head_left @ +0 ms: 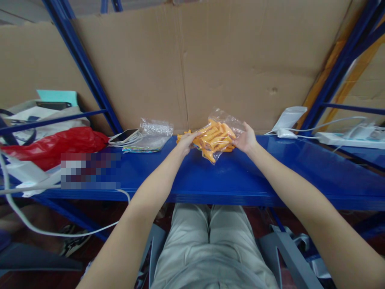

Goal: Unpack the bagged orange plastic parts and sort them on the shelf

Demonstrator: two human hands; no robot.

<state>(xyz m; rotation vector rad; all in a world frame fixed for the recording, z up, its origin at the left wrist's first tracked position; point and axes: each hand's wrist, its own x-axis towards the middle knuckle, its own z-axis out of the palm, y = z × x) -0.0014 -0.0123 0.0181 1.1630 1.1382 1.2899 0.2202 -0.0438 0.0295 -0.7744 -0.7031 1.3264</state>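
Observation:
A clear plastic bag (pixel 219 136) filled with several orange plastic pieces is held just above the blue shelf (pixel 210 176), near the cardboard backing. My left hand (pixel 187 141) grips the bag's left side with fingers closed on it. My right hand (pixel 246 138) pinches the bag's right edge. A few loose orange pieces (pixel 181 137) lie on the shelf just left of my left hand.
To the left lie an empty clear bag (pixel 153 134), a phone (pixel 124 136) with a white cable, and a red plastic bag (pixel 54 144). A white charger (pixel 287 120) and a power strip (pixel 349 138) sit at the right. Blue rack posts flank the cardboard wall (pixel 192 68).

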